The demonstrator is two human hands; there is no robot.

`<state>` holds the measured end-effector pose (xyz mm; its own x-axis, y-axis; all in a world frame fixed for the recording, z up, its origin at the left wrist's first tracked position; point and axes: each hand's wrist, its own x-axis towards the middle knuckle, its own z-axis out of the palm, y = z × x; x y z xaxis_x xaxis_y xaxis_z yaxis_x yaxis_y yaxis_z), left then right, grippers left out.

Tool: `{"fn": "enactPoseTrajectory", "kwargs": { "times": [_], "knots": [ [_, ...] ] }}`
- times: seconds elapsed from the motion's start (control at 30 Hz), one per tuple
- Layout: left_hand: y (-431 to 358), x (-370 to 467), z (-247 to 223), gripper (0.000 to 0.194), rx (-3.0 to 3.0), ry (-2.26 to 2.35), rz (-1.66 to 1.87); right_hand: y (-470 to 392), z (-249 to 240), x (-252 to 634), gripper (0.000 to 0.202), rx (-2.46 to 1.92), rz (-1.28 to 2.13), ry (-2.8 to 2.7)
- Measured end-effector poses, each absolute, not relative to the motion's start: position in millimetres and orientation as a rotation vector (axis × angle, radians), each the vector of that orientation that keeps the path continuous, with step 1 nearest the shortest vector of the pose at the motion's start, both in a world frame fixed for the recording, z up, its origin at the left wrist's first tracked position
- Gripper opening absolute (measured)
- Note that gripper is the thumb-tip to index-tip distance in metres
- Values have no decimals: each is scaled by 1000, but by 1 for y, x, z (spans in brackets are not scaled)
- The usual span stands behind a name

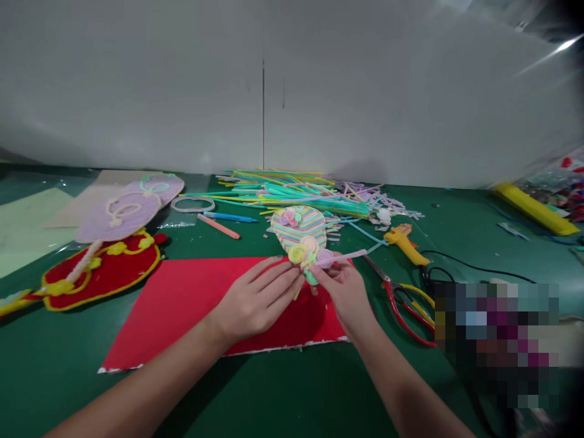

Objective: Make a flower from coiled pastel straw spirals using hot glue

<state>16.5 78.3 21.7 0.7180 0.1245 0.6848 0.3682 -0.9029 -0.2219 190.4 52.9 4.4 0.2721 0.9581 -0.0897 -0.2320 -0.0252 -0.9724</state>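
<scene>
Lilac pipe cleaner (349, 256) is jutting toward three o'clock, seemingly unfinished; left hand (254, 301) and right hand (345, 293) are pinching roses (309, 245) already sitting on the striped fan (297, 229) at twelve o'clock.

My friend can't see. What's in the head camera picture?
A person's left hand and right hand hold a striped pastel craft with coiled flowers over a red sheet on a green table. Behind it lies a pile of thin colourful stems; to the right are a yellow glue gun and scissors.
</scene>
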Motion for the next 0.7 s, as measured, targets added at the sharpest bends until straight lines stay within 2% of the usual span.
{"fn": "enactPoseTrajectory", "kwargs": {
  "times": [0.5, 0.7],
  "knots": [
    [82, 13, 11, 28, -2749, -482, -1086, 50, 8, 188, 30, -1264, 997, -964],
    [81, 18, 16, 21, -2785, -590, -1204, 49, 8, 186, 24, -1243, 1008, -997]
  ]
}}
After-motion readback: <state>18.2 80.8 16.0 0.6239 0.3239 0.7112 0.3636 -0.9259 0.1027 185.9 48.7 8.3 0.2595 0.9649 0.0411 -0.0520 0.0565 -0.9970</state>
